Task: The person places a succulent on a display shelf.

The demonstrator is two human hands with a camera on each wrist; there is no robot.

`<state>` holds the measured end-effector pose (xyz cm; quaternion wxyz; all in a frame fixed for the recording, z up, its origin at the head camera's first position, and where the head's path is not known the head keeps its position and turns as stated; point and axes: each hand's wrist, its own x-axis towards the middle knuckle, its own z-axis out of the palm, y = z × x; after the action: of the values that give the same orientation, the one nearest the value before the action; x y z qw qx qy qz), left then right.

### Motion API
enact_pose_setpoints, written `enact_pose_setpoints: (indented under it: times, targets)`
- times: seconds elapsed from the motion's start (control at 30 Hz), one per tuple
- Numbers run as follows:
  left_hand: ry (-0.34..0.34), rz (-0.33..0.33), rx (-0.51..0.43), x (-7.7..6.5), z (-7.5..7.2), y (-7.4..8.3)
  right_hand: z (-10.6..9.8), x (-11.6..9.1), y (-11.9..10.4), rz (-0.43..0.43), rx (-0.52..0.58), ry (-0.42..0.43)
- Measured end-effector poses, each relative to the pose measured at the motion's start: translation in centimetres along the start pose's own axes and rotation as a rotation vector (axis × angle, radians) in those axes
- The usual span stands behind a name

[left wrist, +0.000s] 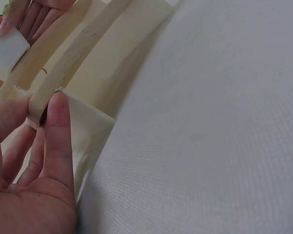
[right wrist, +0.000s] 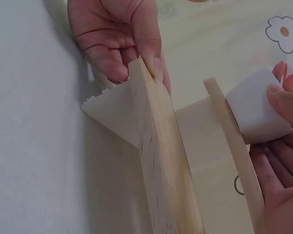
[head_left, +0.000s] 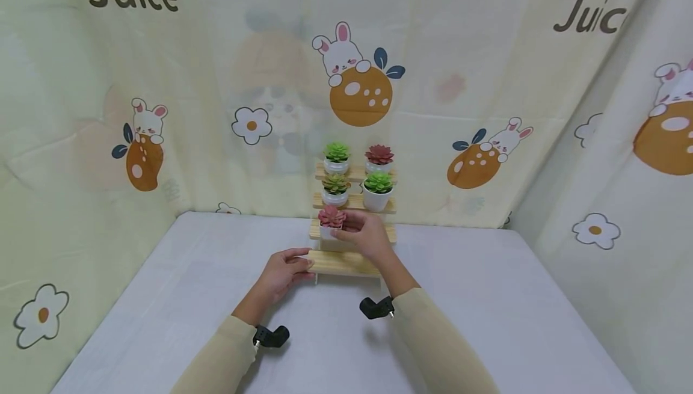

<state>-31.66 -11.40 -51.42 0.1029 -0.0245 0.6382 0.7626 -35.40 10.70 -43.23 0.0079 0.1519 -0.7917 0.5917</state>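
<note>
A small tiered wooden plant stand (head_left: 346, 263) with white side supports is at the back of the table. At the left end of its lowest board, my left hand (head_left: 281, 275) pinches the wood between thumb and fingers, seen closely in the left wrist view. My right hand (head_left: 370, 239) holds a potted pink artificial succulent (head_left: 331, 216) by its white pot (right wrist: 256, 107). In the right wrist view the pot's base touches the second board (right wrist: 234, 131) from the bottom, thumb on one side and fingers on the other.
On the upper boards stand a bright green succulent (head_left: 336, 153), a dark red one (head_left: 379, 154), a brownish-green one (head_left: 335, 183) and another green one (head_left: 378, 182), all in white pots. A printed curtain (head_left: 206, 69) hangs behind the white table (head_left: 460, 310).
</note>
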Motion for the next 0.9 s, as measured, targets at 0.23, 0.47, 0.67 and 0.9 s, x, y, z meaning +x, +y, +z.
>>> enact_pose_setpoints:
  times: [0.23, 0.47, 0.67, 0.9]
  targets:
    - [-0.003, 0.0, 0.011, -0.13, 0.08, 0.05, -0.13, 0.14, 0.16, 0.01, 0.007, 0.01]
    - [-0.011, 0.003, 0.012, -0.11, -0.11, -0.12, -0.09, 0.05, 0.18, -0.001, 0.006, 0.003]
    - [-0.018, -0.001, 0.003, -0.15, -0.1, 0.01, -0.13, -0.06, 0.13, -0.036, 0.002, -0.002]
    - [-0.021, -0.005, 0.005, -0.12, -0.11, -0.03, -0.02, -0.13, 0.27, -0.038, -0.017, 0.009]
